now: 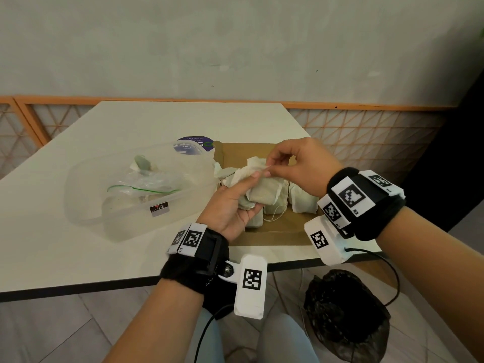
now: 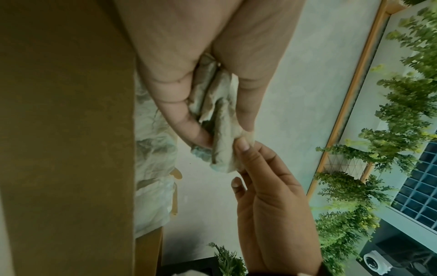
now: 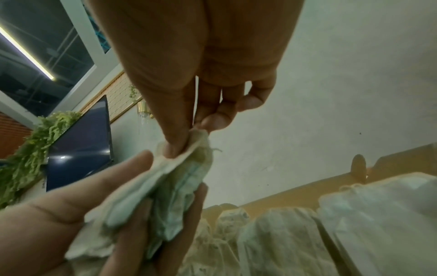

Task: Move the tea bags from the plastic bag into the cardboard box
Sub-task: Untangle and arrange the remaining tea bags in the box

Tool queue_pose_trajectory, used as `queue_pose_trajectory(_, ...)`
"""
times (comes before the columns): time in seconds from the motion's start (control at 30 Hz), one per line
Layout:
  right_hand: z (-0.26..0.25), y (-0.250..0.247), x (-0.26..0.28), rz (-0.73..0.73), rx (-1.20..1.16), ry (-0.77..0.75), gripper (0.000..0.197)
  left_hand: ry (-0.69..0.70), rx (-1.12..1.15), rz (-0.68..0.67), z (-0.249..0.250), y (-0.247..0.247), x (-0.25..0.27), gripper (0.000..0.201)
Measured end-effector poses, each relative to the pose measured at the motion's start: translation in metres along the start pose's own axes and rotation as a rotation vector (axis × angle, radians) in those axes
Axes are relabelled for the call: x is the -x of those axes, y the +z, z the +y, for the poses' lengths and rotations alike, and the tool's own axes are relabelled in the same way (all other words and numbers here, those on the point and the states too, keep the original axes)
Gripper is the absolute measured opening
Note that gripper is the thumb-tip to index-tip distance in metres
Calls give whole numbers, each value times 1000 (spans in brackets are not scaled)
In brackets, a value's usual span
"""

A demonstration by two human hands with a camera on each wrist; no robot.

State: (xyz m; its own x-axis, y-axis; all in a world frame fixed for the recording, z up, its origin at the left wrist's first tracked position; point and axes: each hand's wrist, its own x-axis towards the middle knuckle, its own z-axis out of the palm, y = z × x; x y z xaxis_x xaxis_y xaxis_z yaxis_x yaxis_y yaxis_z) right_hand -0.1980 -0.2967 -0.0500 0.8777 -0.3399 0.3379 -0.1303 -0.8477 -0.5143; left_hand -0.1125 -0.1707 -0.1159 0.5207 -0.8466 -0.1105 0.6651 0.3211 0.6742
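Observation:
My left hand grips a bunch of crumpled white tea bags just above the open cardboard box. My right hand pinches the top corner of one bag in that bunch between thumb and fingertips. The left wrist view shows the bunch between the left fingers and thumb. In the right wrist view the pinched tea bag hangs below the right hand. More tea bags stand in the box. The plastic bag, with a green zip line, lies to the left.
The plastic bag lies inside a clear plastic tub on the white table. A dark purple round sticker sits behind the tub. The table's front edge is close to me. A black bag sits on the floor.

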Motion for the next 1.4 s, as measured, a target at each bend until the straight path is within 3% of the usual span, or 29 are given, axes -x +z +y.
queue_pose_trajectory(0.2, -1, -18, 2, -6, -69, 43, 9, -10, 32, 50, 1, 0, 0, 15)
queue_pose_trajectory(0.27, -4, -23, 4, -52, -112, 36, 4, -10, 37, 53, 1, 0, 0, 13)
queue_pose_trajectory(0.37, -7, -27, 4, -136, -163, 3, 14, 4, 13, 25, 0, 0, 0, 16)
queue_pose_trajectory(0.5, -5, -23, -2, -230, -138, 69, 8, -9, -44, -3, -1, 1, 1, 14)
queue_pose_trajectory(0.67, 0, -15, -4, -129, -168, 111, 2, -44, 27, -3, 3, 2, 3, 16)
queue_pose_trajectory(0.8, 7, -16, 0, 33, -271, 119, 8, -80, 94, 83, 4, 0, 1, 24)
queue_pose_trajectory(0.87, 8, -19, 3, 68, -305, 121, 21, -100, 112, 105, 4, 0, 0, 27)
queue_pose_trajectory(0.97, 6, -23, 11, 11, -266, 150, 36, -105, 108, 123, 4, 0, -1, 34)
queue_pose_trajectory(1.1, -14, -23, 27, -107, -279, 101, 12, -87, 91, 93, 3, -1, -3, 36)
queue_pose_trajectory(1.23, -27, -3, 30, -209, -405, 107, 6, -94, 48, -26, 3, -3, 0, 50)
queue_pose_trajectory(1.4, -17, 28, 19, -27, -323, 158, 9, -81, 103, -21, 4, -2, 1, 44)
